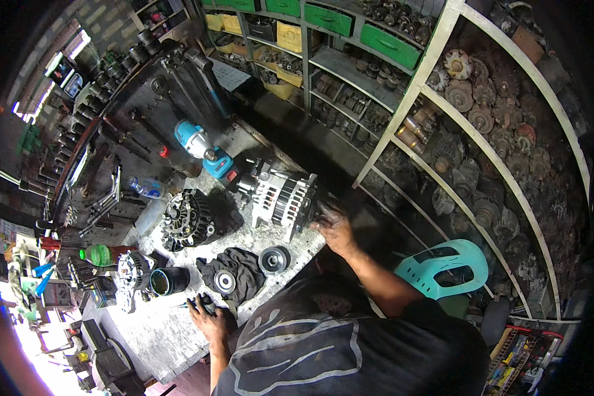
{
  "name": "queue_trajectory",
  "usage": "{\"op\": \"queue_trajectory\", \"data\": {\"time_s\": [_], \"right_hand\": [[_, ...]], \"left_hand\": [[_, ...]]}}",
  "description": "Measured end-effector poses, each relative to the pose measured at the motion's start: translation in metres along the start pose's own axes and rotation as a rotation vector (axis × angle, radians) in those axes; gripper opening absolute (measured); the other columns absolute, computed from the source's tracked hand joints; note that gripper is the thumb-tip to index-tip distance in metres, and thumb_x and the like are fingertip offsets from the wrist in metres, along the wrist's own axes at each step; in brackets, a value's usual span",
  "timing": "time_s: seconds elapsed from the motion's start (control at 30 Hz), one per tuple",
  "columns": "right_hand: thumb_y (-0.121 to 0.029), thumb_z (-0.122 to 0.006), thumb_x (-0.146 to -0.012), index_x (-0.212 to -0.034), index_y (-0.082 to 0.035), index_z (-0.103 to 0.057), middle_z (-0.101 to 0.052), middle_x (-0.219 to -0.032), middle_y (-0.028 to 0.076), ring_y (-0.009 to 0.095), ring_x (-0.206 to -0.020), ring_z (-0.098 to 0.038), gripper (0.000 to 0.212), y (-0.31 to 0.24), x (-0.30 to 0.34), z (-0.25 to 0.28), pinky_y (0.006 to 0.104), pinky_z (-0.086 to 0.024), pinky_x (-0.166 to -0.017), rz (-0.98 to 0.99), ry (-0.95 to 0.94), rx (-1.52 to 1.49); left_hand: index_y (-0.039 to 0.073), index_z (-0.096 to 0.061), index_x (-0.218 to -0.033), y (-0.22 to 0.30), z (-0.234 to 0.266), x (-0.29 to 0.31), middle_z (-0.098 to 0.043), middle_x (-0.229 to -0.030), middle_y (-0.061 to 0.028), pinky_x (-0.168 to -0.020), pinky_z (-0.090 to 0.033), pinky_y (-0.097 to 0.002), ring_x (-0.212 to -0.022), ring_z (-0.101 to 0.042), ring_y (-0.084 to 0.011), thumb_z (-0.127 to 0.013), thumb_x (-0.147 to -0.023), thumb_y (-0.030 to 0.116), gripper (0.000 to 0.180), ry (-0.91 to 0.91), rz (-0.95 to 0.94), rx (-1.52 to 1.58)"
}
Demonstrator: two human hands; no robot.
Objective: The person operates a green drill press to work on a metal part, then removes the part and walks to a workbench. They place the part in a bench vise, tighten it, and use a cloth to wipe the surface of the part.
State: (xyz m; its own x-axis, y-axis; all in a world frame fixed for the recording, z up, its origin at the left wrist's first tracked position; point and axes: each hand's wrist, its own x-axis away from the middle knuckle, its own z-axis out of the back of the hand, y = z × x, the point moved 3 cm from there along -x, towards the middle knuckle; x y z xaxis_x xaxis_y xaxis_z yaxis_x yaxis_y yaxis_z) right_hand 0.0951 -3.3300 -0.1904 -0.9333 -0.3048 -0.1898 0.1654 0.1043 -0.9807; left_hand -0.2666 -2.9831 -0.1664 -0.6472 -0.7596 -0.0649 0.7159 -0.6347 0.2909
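A silver alternator (285, 199) with copper-dark windings lies on its side on the workbench (171, 323). My right hand (334, 228) is at its right end, fingers curled against the dark end part; some fingertips are hidden. Near the bench's front edge, my left hand (209, 321) has its fingers bent around a small dark thing that I cannot make out. Just beyond that hand lies a dark cloth (247, 277) with a round metal pulley (224, 282) on it. Another pulley (274, 259) sits to the right of the cloth. A dark open cylinder (168, 281) stands to the left.
A second alternator (188, 219) and a blue cordless impact wrench (204, 148) rest farther back. Wrenches (105, 201) and a plastic bottle (147, 187) crowd the left. A bench vise (109, 353) is at lower left, a turquoise chair (442, 269) at right, before shelves of parts (482, 165).
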Motion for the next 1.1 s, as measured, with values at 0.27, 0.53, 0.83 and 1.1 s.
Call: {"op": "queue_trajectory", "data": {"time_s": [0.27,0.53,0.83,1.1], "right_hand": [[0.001,-0.081,-0.095,-0.146,0.011,-0.059,-0.067,-0.142,0.014,0.017,-0.116,-0.068,0.057,-0.016,-0.001,-0.007,0.0323,-0.059,-0.100,-0.044,0.074,0.138],[-0.007,-0.086,-0.093,-0.141,0.012,-0.062,-0.073,-0.130,0.014,0.015,-0.112,-0.069,0.057,-0.033,-0.008,-0.003,0.0320,-0.058,-0.098,-0.151,0.043,0.089],[-0.008,-0.091,-0.088,-0.158,0.005,-0.047,-0.067,-0.141,0.016,0.021,-0.120,-0.069,0.084,-0.021,-0.006,-0.004,0.0345,-0.058,-0.102,-0.167,-0.026,0.234],[-0.002,-0.086,-0.089,-0.165,-0.007,-0.034,-0.061,-0.143,0.010,0.018,-0.126,-0.062,0.092,-0.014,-0.003,-0.002,0.0369,-0.054,-0.109,-0.175,-0.034,0.132]], "left_hand": [[0.006,-0.053,-0.155,-0.002,-0.001,-0.001,-0.033,-0.171,-0.0291,-0.125,-0.035,-0.0585,-0.152,-0.039,-0.0513,-0.073,-0.076,0.013,0.082,0.002,-0.020,0.016],[0.005,-0.051,-0.155,0.002,-0.001,-0.002,-0.033,-0.171,-0.0296,-0.126,-0.035,-0.0586,-0.152,-0.039,-0.0519,-0.073,-0.076,0.012,0.082,-0.005,-0.004,0.010],[0.005,-0.051,-0.155,0.002,0.000,-0.002,-0.033,-0.171,-0.0298,-0.127,-0.034,-0.0570,-0.153,-0.038,-0.0503,-0.071,-0.078,0.012,0.080,-0.007,-0.015,0.021],[0.005,-0.051,-0.155,0.002,0.002,0.000,-0.033,-0.170,-0.0297,-0.127,-0.034,-0.0573,-0.153,-0.038,-0.0507,-0.072,-0.079,0.012,0.079,0.001,-0.024,0.030]]}}
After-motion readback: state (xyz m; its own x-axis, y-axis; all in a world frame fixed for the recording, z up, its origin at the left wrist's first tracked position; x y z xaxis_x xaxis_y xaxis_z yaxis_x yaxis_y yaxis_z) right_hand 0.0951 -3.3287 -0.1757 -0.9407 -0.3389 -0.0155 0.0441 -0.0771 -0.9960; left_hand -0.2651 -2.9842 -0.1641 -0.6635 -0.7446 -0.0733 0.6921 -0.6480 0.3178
